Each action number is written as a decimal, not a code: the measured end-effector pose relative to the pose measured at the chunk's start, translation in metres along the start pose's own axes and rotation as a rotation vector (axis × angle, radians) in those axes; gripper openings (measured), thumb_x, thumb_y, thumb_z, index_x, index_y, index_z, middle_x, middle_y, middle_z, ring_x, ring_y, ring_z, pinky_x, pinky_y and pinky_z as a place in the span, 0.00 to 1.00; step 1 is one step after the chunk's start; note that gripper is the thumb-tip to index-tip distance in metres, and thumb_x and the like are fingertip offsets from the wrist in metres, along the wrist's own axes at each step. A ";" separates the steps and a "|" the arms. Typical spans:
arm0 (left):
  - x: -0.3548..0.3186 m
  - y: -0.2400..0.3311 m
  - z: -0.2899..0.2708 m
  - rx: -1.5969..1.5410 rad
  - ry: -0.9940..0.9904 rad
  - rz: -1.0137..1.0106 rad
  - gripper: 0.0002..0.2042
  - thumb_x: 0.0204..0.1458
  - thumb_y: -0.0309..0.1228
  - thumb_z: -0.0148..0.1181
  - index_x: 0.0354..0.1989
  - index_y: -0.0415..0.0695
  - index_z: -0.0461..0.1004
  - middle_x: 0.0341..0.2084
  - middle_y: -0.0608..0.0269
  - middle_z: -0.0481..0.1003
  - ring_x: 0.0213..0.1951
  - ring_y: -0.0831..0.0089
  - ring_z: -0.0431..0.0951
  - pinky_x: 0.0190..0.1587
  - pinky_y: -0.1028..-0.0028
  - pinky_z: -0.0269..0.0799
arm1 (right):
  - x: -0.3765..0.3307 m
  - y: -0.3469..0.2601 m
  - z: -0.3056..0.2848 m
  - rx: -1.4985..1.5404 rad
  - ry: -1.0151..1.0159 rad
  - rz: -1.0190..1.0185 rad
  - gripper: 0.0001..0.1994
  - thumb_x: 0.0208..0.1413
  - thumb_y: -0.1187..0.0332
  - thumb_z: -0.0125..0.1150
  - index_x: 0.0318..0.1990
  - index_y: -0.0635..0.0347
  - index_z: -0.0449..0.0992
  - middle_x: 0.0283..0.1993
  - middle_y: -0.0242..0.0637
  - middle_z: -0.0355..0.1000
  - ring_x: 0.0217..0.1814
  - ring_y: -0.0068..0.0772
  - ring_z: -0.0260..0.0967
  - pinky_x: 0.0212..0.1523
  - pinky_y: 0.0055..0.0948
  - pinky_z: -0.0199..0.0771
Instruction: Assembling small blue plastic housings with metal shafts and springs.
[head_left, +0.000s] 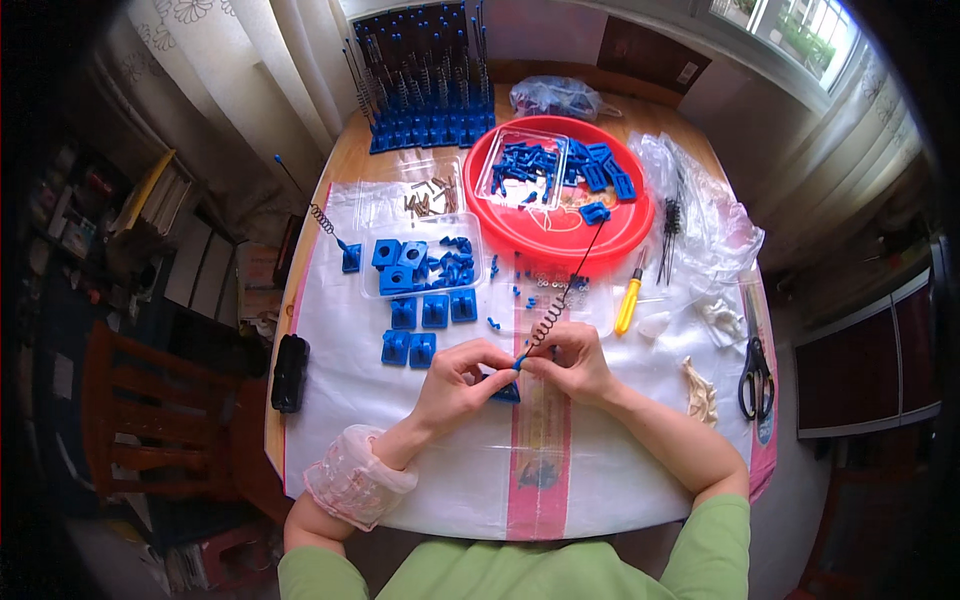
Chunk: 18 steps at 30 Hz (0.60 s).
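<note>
In front of me both hands meet over the table, fingertips pinched together. My left hand (460, 380) is closed on a small blue plastic piece (518, 363). Closed at the same spot, my right hand (574, 366) grips the lower end of a black coiled wire (549, 320), which slants up and right with a straight upper part. A blue square base (505, 390) sits just under the fingertips, partly hidden by them. Several finished-looking blue bases (435, 311) stand left of my hands, and another coiled wire (322, 220) rises from a base at the far left.
A clear box (474, 286) holds blue parts; a clear tray (367, 210) holds brass-coloured pins. Behind are a red basin (480, 222) of blue pieces and a rack of wired bases (432, 130). Rightward lie a yellow-handled screwdriver (628, 305), scissors (757, 385) and plastic bags (715, 225).
</note>
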<state>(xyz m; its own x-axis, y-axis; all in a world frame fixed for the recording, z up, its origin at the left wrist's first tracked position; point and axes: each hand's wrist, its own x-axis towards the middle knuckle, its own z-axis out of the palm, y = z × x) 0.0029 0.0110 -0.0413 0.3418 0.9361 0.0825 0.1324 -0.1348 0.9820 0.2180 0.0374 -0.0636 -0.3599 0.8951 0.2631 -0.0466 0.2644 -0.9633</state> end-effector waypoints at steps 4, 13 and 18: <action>-0.001 -0.006 0.000 -0.072 -0.017 -0.057 0.06 0.53 0.21 0.66 0.39 0.40 0.82 0.35 0.65 0.80 0.34 0.85 0.76 0.31 0.85 0.67 | 0.000 -0.001 0.000 -0.018 -0.006 0.012 0.04 0.47 0.75 0.73 0.29 0.63 0.82 0.26 0.34 0.74 0.27 0.21 0.67 0.29 0.25 0.63; 0.000 -0.012 0.002 -0.166 -0.063 -0.056 0.06 0.56 0.19 0.63 0.41 0.37 0.82 0.39 0.61 0.79 0.42 0.78 0.79 0.42 0.80 0.75 | 0.001 -0.001 0.000 0.041 0.018 0.017 0.04 0.47 0.76 0.71 0.29 0.65 0.81 0.26 0.33 0.73 0.28 0.20 0.65 0.29 0.24 0.62; 0.001 -0.017 0.007 -0.211 -0.042 0.002 0.05 0.57 0.23 0.63 0.40 0.37 0.82 0.36 0.65 0.79 0.34 0.87 0.74 0.31 0.86 0.66 | 0.000 0.000 0.000 0.047 0.033 0.036 0.04 0.47 0.76 0.71 0.29 0.65 0.81 0.26 0.33 0.73 0.28 0.20 0.66 0.29 0.23 0.62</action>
<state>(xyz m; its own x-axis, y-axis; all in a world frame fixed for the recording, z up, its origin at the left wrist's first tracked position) 0.0074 0.0125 -0.0591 0.3810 0.9210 0.0819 -0.0647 -0.0619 0.9960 0.2177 0.0371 -0.0634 -0.3309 0.9154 0.2291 -0.0779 0.2154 -0.9734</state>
